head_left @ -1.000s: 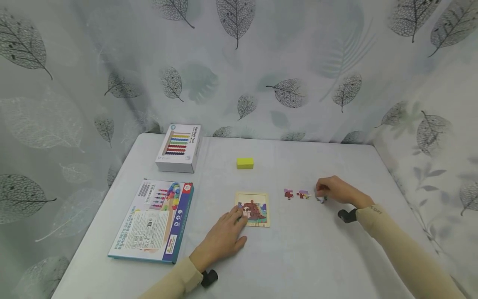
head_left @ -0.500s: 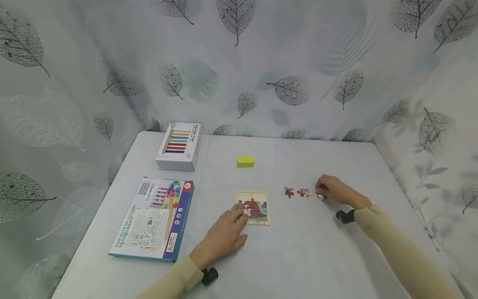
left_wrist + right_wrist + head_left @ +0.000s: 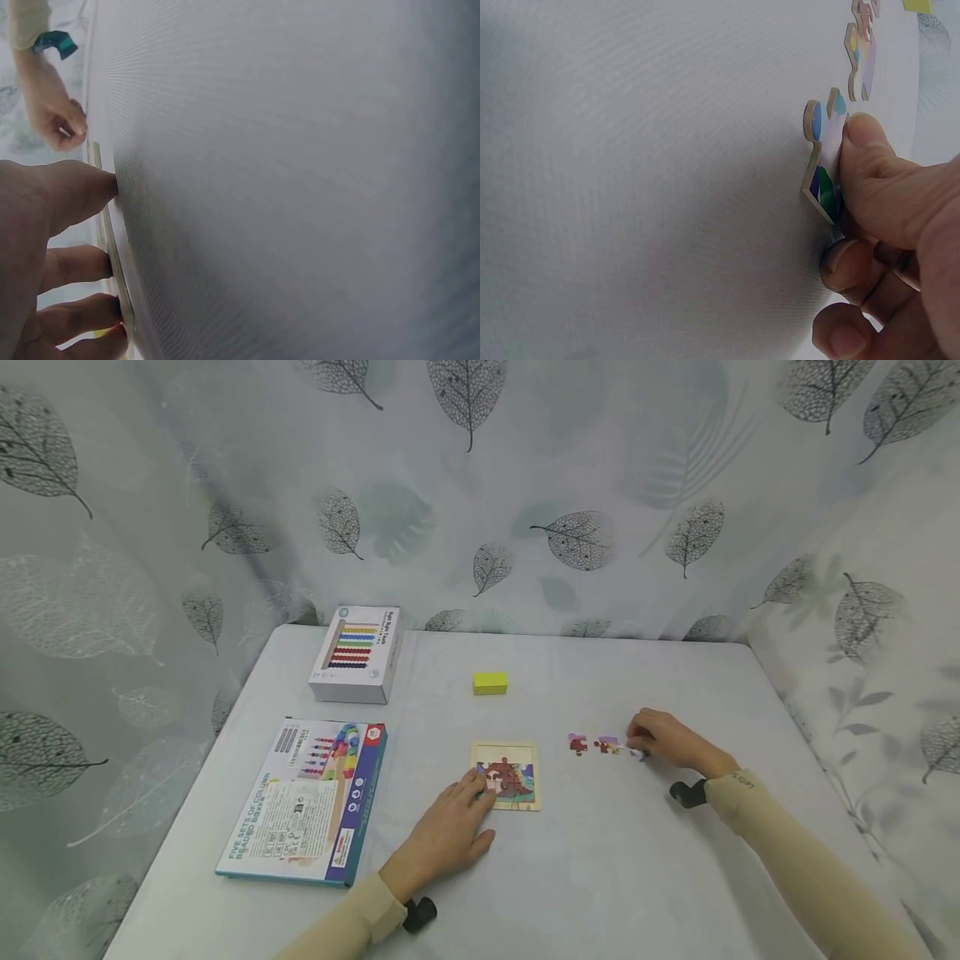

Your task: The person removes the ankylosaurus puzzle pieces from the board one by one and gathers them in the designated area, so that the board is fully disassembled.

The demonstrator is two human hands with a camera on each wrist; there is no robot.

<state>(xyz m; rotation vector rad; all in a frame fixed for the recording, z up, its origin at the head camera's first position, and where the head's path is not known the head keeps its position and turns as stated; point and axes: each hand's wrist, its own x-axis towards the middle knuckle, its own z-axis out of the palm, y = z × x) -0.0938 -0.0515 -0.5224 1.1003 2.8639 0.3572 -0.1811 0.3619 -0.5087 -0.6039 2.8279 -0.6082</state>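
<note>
My right hand (image 3: 675, 742) pinches a jigsaw piece (image 3: 825, 165) low over the white table, at the right of the head view. Blue, white and green print shows on the piece, its far side hidden behind the thumb. To its left lie two more pieces, a red-brown one (image 3: 577, 744) and a red, purple and yellow one (image 3: 607, 745). My left hand (image 3: 442, 835) rests with extended fingers on the left side of a small wooden puzzle tray (image 3: 517, 746). Inside the tray, a partly covered picture of a brown dinosaur-like animal fills the lower part; its upper strip is bare.
A yellow block (image 3: 490, 683) stands behind the tray. At the left are a white box with a bead-rack picture (image 3: 356, 656) and a flat beaded-column box (image 3: 300, 802). Leaf-patterned cloth (image 3: 480, 485) hangs behind the table.
My right hand has slid slightly left with the jigsaw piece, bringing it closer to the other two. My left hand stays on the tray.
</note>
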